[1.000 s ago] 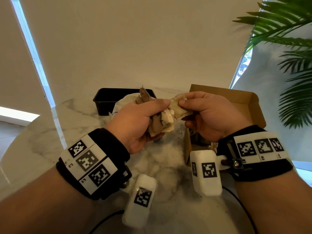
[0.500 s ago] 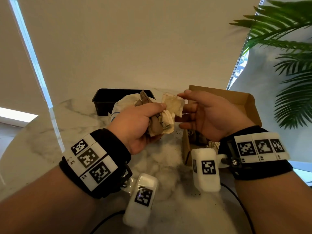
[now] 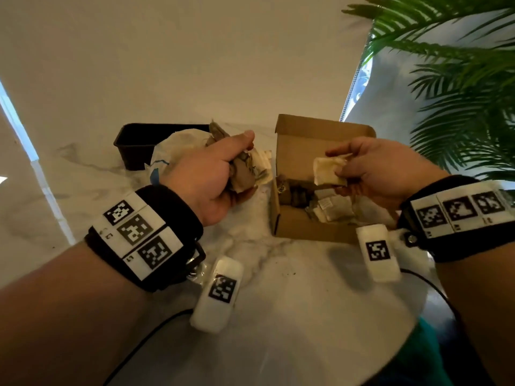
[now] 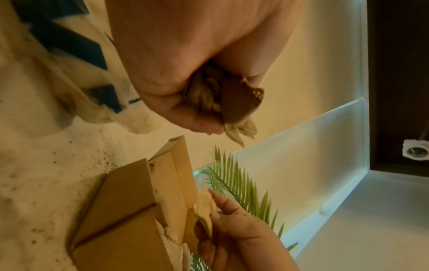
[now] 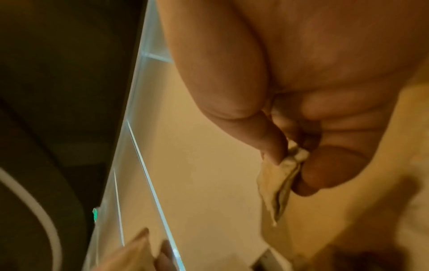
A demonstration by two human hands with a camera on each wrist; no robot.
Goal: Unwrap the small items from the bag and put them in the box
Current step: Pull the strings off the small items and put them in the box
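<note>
My right hand (image 3: pixel 359 168) pinches a small pale sachet (image 3: pixel 328 169) between thumb and fingers, held over the open cardboard box (image 3: pixel 298 227). The same sachet (image 5: pixel 278 183) hangs from my fingertips in the right wrist view. Several small packets (image 3: pixel 331 208) lie inside the box. My left hand (image 3: pixel 214 174) grips a crumpled bunch of brown and cream wrappers (image 3: pixel 248 174), left of the box and above the table. In the left wrist view the wrappers (image 4: pixel 223 102) bulge out of my fist, and the box (image 4: pixel 139 210) sits below.
A white bag with blue print (image 3: pixel 170 154) lies behind my left hand, in front of a black tray (image 3: pixel 133 146). The marble table (image 3: pixel 278 302) bears dark crumbs near the box. Palm leaves (image 3: pixel 459 93) hang at the right.
My right hand pulled the pale sachet free of the wrapper bunch and carried it right, over the open box. My left hand stayed put, still gripping the wrappers.
</note>
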